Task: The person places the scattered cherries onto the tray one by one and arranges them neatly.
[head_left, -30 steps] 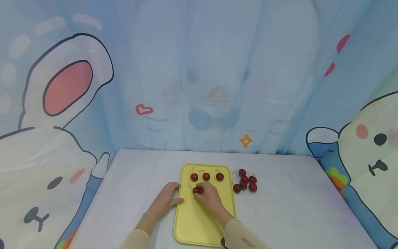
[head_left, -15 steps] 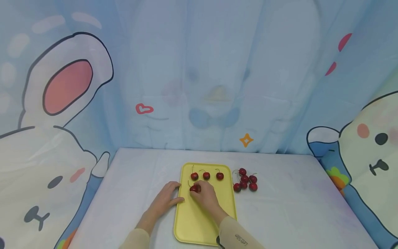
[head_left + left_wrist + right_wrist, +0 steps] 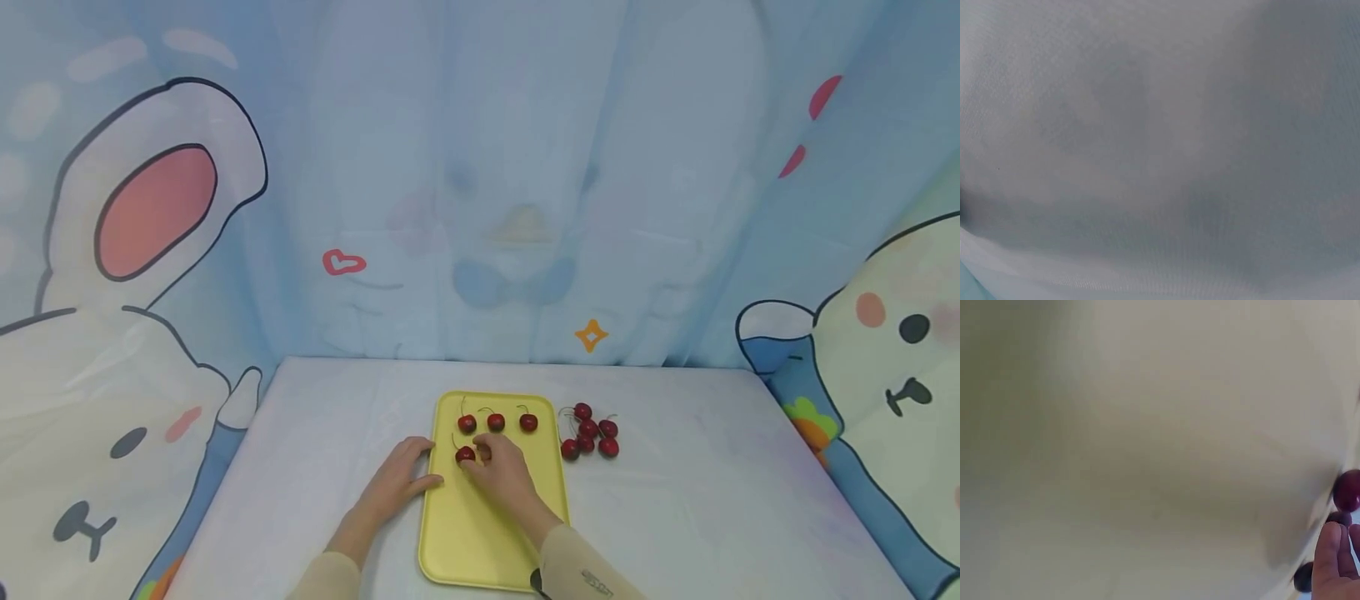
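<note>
A yellow tray (image 3: pixel 480 533) lies on the table. Three cherries line its far end: a left cherry (image 3: pixel 467 424), a middle cherry (image 3: pixel 496 422) and a right cherry (image 3: pixel 528 423). Nearer, another cherry (image 3: pixel 465 455) sits on the tray with its stem up. My right hand (image 3: pixel 504 479) is right beside it, thumb tip at its near edge and index finger lifted off to the right. The right wrist view catches fingertips (image 3: pixel 1329 534) beside dark cherries. My left hand (image 3: pixel 397 479) rests along the tray's left rim, fingers and thumb extended. The left wrist view shows only blurred cloth.
Several loose cherries (image 3: pixel 588 429) with stems lie in a cluster on the white tablecloth (image 3: pixel 697 483), close to the tray's right rim. A blue cartoon-print curtain (image 3: pixel 517 167) rises behind and at both sides of the table.
My right hand shifts slightly left with the cherry, then its fingers part from it. The cherry stands a little further left on the tray. My left hand keeps its place at the rim.
</note>
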